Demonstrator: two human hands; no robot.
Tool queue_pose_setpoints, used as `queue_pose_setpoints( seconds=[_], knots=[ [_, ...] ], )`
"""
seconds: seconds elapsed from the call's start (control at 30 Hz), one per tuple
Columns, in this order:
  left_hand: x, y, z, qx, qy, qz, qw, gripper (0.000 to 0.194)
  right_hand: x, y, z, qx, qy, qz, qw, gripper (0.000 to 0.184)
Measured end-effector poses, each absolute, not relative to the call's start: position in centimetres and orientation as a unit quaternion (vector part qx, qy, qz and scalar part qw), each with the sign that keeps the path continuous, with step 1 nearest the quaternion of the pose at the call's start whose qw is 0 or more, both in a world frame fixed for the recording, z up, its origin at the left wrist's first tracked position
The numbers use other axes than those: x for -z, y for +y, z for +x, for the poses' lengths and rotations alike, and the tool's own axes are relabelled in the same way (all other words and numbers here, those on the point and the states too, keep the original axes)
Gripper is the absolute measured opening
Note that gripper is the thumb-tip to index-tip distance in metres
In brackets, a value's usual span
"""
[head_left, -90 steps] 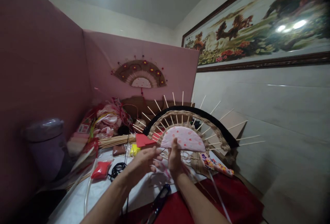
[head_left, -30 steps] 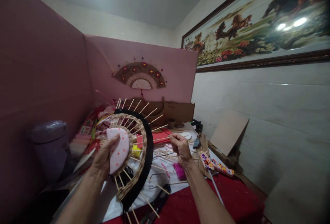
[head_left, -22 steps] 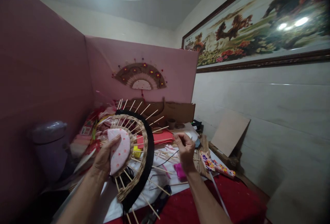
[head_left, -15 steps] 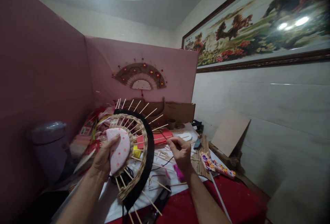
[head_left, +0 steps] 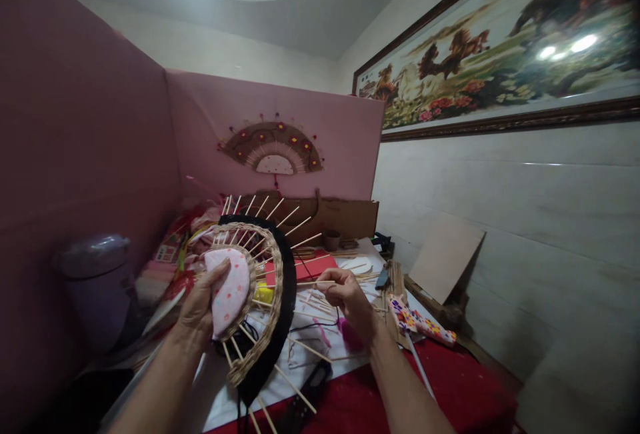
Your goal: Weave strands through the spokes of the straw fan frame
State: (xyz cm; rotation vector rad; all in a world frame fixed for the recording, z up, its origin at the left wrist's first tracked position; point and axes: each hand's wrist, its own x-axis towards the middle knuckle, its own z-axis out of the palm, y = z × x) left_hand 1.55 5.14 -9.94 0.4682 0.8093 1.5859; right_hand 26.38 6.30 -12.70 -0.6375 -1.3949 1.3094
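Two pink panels (head_left: 90,121) wall a cluttered, red-clothed table (head_left: 450,394).

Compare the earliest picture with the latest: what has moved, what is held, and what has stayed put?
The half-made fan swung from upright at centre to the left, turned on edge. The left hand now holds its pink pad alone; the right hand let go and pinches a thin stick. The finished fan on the wall stayed.

Pink partition boards (head_left: 90,121) are standing left and ahead; a framed horse painting (head_left: 500,47) is hanging on the pale tiled wall (head_left: 525,221) rightward.
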Motion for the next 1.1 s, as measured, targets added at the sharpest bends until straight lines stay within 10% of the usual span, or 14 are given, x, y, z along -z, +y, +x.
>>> queue_pose_setpoints(
  seconds=[0.57, 1.1],
  knots=[
    [10.3, 5.6, 1.8, -0.674, 0.378, 0.188, 0.606, 0.028, 12.5, 5.9, 25.5, -0.533, -0.624, -0.318, 0.474, 0.011],
    [10.8, 6.1, 1.3, -0.722, 0.373, 0.197, 0.548, 0.022, 12.5, 6.7, 26.6, -0.463, -0.567, -0.302, 0.610, 0.016]
  ],
)
